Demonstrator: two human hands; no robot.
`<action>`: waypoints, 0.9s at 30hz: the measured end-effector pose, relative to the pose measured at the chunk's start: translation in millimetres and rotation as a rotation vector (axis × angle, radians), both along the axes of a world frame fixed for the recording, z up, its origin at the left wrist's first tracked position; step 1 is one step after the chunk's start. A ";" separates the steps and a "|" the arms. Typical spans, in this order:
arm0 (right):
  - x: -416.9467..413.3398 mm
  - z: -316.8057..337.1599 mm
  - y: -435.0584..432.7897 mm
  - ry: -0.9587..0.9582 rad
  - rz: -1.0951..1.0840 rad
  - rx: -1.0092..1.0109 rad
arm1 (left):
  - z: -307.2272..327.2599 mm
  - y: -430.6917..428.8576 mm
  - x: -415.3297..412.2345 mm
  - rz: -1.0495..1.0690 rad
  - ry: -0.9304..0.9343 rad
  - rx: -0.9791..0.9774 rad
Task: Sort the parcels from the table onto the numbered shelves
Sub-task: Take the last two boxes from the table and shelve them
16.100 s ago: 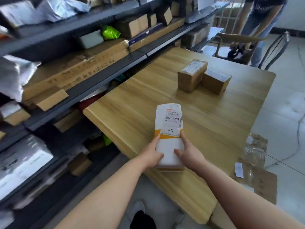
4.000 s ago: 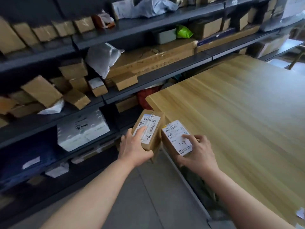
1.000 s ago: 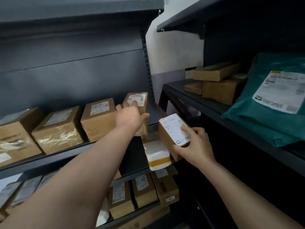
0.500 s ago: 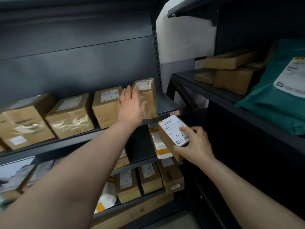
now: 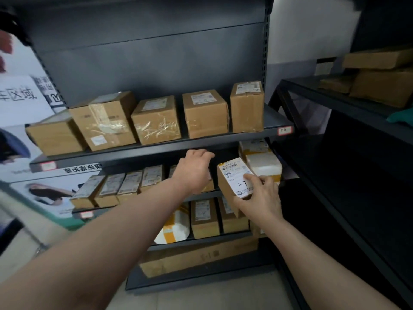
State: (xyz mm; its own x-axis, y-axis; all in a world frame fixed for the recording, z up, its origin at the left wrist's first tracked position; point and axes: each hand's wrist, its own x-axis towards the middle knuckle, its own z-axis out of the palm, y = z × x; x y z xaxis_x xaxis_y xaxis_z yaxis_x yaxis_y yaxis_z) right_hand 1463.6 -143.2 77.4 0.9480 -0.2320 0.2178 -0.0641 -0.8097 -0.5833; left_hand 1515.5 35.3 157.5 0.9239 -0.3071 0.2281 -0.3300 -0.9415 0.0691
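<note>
Placement step, one parcel in hand. Labelled parcel (image 5: 234,177), marked 1-7, gripped by right hand (image 5: 261,198) with thumb across the label, held just below upper shelf (image 5: 156,151), toward its right end. Left hand (image 5: 193,173) reaching in directly beneath upper shelf, fingers bent; gripping or merely touching, not discernible. Row of small boxes (image 5: 131,182) standing one level below upper shelf. Next move, by judgement: find a gap there, then slide the parcel in upright, label outward, without toppling neighbours.
</note>
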 end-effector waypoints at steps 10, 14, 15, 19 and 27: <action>34.8 -19.9 22.8 0.125 -0.013 -0.040 | -43.8 31.3 9.9 0.124 0.244 0.014; 68.0 -27.4 25.2 0.161 0.006 -0.016 | -41.9 39.5 31.3 0.177 0.289 -0.010; 77.5 -30.4 25.6 0.174 0.012 -0.018 | -41.3 41.2 36.9 0.186 0.301 -0.023; 113.3 -42.4 33.0 0.226 0.016 -0.045 | -42.0 48.1 52.8 0.214 0.335 -0.027; 162.9 -59.4 42.9 0.287 0.054 -0.120 | -52.2 53.8 68.7 0.270 0.444 -0.059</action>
State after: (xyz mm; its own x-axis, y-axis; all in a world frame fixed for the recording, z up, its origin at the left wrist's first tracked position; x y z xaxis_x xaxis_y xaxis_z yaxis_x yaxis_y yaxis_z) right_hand 1626.5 -100.2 18.0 0.9850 -0.1684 -0.0381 -0.1675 -0.8784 -0.4476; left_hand 1584.2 89.1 105.2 0.9801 -0.0428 -0.1940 -0.0027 -0.9793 0.2024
